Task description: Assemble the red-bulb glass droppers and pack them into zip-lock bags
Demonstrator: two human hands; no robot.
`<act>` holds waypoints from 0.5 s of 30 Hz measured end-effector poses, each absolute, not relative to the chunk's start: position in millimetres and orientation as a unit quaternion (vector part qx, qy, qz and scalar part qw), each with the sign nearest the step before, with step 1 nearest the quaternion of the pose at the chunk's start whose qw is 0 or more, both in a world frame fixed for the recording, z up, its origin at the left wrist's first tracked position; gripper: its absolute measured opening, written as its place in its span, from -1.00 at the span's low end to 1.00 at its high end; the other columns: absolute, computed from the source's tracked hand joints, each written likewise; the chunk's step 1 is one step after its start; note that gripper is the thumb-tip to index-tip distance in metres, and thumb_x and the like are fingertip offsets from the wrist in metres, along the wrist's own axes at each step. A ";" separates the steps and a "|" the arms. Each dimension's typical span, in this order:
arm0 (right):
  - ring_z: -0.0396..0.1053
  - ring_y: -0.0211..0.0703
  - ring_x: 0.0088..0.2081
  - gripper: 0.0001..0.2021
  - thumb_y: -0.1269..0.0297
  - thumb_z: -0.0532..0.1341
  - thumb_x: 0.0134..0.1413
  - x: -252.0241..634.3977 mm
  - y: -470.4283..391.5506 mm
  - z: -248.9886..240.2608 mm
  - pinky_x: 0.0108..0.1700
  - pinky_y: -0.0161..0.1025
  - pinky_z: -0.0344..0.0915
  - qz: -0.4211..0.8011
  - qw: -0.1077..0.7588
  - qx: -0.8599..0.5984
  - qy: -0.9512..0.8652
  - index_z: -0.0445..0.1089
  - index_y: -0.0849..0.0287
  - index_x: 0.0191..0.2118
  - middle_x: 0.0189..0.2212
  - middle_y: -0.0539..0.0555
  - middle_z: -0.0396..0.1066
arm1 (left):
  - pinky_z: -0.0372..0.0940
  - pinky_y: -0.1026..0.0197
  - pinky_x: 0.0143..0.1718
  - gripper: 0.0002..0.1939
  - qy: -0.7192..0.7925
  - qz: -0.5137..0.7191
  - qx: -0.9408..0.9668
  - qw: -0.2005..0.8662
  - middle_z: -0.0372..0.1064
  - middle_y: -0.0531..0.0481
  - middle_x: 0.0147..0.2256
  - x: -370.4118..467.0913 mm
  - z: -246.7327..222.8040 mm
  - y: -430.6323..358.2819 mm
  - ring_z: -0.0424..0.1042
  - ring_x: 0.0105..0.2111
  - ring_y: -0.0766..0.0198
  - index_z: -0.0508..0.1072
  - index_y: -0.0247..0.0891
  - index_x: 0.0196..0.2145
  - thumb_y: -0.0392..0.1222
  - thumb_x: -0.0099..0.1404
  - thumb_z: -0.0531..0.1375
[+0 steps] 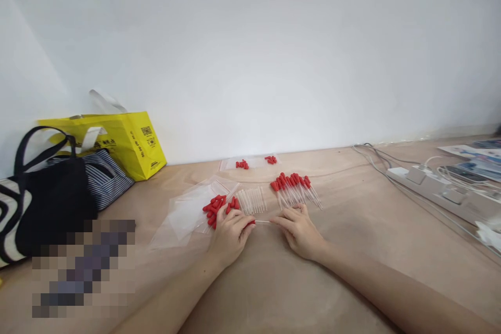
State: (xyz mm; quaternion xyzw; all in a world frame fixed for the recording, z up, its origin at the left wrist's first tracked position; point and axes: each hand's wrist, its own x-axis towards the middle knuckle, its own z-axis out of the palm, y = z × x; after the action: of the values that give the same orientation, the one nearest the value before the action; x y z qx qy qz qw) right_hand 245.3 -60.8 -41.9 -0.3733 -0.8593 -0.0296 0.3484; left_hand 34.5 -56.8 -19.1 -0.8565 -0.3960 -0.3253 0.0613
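Observation:
My left hand (229,232) and my right hand (299,229) rest on the brown table and hold one dropper (261,222) between them: the left fingers pinch its red rubber cap end, the right fingertips hold the clear tube end. Just beyond my left hand lies a pile of loose red caps (217,207) on clear plastic bags (188,214). A row of bare clear tubes (252,200) lies in the middle. Beyond my right hand is a bunch of assembled droppers with red caps (293,188).
Farther back lies a clear bag with a few red caps (254,162). At left stand a yellow bag (125,141), a striped bag (105,177) and a black tote (47,203). At right are a white power strip (442,193), cables and papers (475,159).

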 end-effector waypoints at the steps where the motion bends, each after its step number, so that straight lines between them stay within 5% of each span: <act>1: 0.23 -0.23 -0.34 -0.66 0.57 -0.03 0.03 245.3 -60.3 -42.5 -0.13 -0.13 -0.06 -0.024 0.348 -0.369 -0.861 0.30 0.13 -0.12 -0.39 0.06 0.33 | -0.12 -0.09 -0.01 -0.87 -0.395 -0.327 -0.856 0.061 0.43 0.09 -0.47 35.2 -19.0 -56.9 0.36 -0.37 0.24 0.41 -0.18 -0.36 -0.24 0.23 0.06; 6: 0.24 -0.21 -0.28 -0.66 0.55 -0.04 0.06 243.0 -60.4 -43.5 -0.12 -0.15 -0.03 0.002 0.356 -0.340 -0.871 0.23 0.17 -0.06 -0.30 0.10 0.34 | -0.15 -0.09 0.01 -0.86 -0.387 -0.357 -0.848 0.067 0.43 0.10 -0.48 40.0 -17.6 -59.5 0.36 -0.39 0.26 0.41 -0.19 -0.37 -0.25 0.23 0.05; 15: 0.23 -0.28 -0.41 -0.71 0.53 -0.01 0.04 239.8 -62.7 -43.4 -0.21 -0.20 -0.03 -0.015 0.408 -0.289 -0.866 0.28 0.18 -0.13 -0.45 0.02 0.35 | -0.18 -0.09 0.02 -0.86 -0.375 -0.380 -0.844 0.056 0.43 0.10 -0.48 43.3 -16.6 -67.2 0.36 -0.39 0.28 0.41 -0.19 -0.37 -0.25 0.23 0.05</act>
State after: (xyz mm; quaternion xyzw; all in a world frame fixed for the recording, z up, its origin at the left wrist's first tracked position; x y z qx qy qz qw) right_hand 239.8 -62.7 -43.4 -0.2888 -0.8658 -0.0153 0.4083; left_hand 43.3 -67.2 -16.6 -0.8438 -0.3752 -0.3795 0.0564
